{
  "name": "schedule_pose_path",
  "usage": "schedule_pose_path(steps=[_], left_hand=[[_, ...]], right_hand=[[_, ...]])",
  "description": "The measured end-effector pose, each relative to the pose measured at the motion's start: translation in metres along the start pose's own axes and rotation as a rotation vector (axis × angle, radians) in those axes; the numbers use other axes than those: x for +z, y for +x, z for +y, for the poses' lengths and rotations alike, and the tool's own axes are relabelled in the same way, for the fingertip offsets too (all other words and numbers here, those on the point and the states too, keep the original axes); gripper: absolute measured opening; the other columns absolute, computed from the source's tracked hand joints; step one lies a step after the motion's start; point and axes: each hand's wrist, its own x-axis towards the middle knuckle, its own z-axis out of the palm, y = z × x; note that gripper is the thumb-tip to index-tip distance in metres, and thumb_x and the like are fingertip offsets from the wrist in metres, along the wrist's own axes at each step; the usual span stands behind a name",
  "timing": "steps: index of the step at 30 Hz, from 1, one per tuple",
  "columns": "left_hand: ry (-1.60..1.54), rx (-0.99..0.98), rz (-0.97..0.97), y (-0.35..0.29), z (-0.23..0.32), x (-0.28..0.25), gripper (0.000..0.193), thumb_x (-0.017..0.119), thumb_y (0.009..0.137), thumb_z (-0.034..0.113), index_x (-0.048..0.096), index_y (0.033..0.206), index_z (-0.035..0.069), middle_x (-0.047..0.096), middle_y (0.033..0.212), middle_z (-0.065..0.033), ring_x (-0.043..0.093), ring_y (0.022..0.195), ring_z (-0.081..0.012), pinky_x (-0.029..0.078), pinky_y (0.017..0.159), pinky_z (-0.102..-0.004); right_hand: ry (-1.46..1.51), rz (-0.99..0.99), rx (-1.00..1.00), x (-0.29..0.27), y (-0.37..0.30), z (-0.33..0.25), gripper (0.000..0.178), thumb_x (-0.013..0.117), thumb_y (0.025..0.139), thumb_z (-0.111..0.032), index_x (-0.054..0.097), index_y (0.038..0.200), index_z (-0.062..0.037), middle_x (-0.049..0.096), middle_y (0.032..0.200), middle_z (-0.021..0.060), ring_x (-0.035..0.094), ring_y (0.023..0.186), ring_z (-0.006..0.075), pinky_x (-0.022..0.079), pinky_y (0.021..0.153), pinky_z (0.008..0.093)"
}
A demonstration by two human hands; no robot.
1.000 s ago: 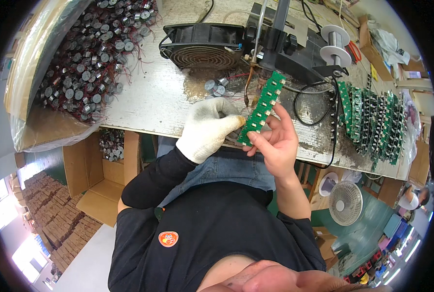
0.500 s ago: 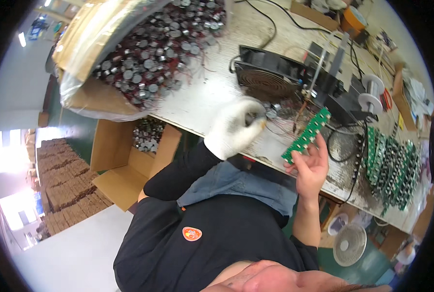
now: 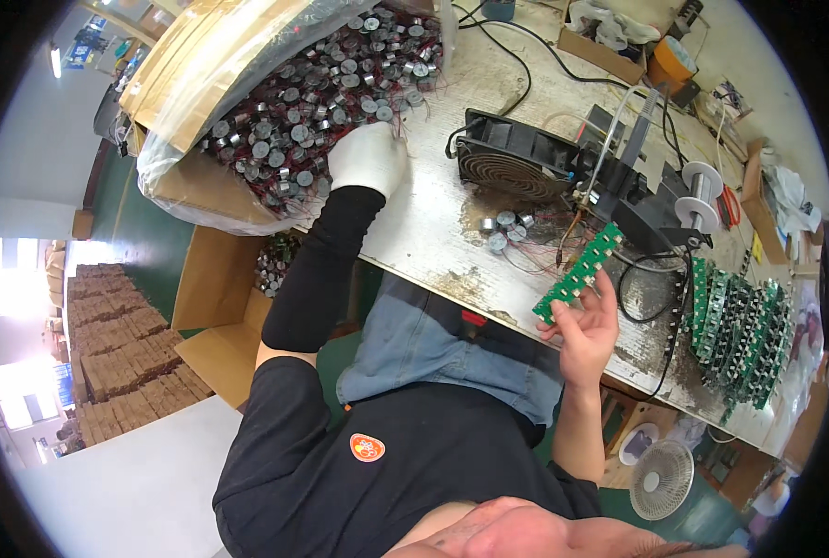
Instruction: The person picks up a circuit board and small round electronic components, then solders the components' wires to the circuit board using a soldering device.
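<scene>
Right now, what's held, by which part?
Right hand: long green circuit board, held near its lower end. White-gloved left hand, at round silver metal parts: can't tell.

I see a slim rectangular green circuit board (image 3: 579, 272) speckled with white, a left hand (image 3: 368, 160) gloved in plain white fabric, small red-wired silver-grey metal cylinders (image 3: 300, 133), blue denim trousers (image 3: 419, 361), a black short-sleeved cloth shirt (image 3: 433, 432) bearing a rounded orange-red badge (image 3: 368, 448), and a flat white tabletop (image 3: 424, 216) mottled with brown.

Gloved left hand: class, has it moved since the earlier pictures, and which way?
Yes: judged against the black fan, the left hand has moved leftward, to the heap of round metal parts.
</scene>
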Motion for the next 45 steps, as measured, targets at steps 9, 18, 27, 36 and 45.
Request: schedule_pose_path(steps=[9,18,27,36,45], left_hand=[[-0.297,0.126,-0.121,-0.081,0.005,-0.018,0.029,0.065,0.080,0.032,0.067,0.081,0.003,0.064,0.075,-0.0180,0.064,0.073,-0.0327,0.049,0.066,-0.0385],[-0.409,0.401,0.277,-0.078,-0.009,-0.050,0.018,0.062,0.074,-0.004,0.062,0.092,0.001,0.060,0.085,-0.0101,0.058,0.066,-0.0196,0.048,0.063,-0.0270],[-0.122,0.823,-0.068,-0.040,-0.012,-0.033,0.024,0.059,0.077,0.004,0.066,0.098,0.012,0.061,0.110,-0.0094,0.061,0.093,-0.0304,0.051,0.078,-0.0385],[-0.177,0.709,-0.116,-0.032,-0.024,-0.017,0.014,0.060,0.081,0.010,0.065,0.094,0.008,0.066,0.093,-0.0084,0.063,0.082,-0.0305,0.052,0.071,-0.0356],[-1.170,0.108,-0.123,-0.064,-0.038,-0.010,0.027,0.062,0.090,0.011,0.062,0.112,-0.005,0.068,0.092,-0.0076,0.063,0.081,-0.0097,0.048,0.063,-0.0200]], right_hand=[[0.005,0.006,0.014,-0.002,0.000,0.001,0.067,0.059,0.082,0.011,0.026,0.140,0.0010,0.055,0.111,0.0192,0.065,0.063,0.0184,0.054,0.050,0.0250],[-0.020,-0.004,0.019,0.000,0.001,-0.002,0.066,0.059,0.082,0.010,0.026,0.139,0.0033,0.055,0.110,0.0196,0.065,0.063,0.0183,0.054,0.049,0.0246],[0.003,0.000,0.004,-0.002,0.000,0.001,0.067,0.059,0.081,0.011,0.026,0.139,0.0033,0.055,0.109,0.0188,0.065,0.063,0.0181,0.054,0.049,0.0250],[0.005,-0.004,-0.006,-0.003,0.002,0.002,0.067,0.059,0.082,0.011,0.025,0.139,0.0036,0.054,0.110,0.0188,0.063,0.062,0.0169,0.054,0.050,0.0249],[-0.022,0.000,-0.014,0.000,0.001,0.002,0.064,0.058,0.082,0.009,0.028,0.138,0.0017,0.058,0.108,0.0176,0.063,0.065,0.0158,0.051,0.047,0.0213]])
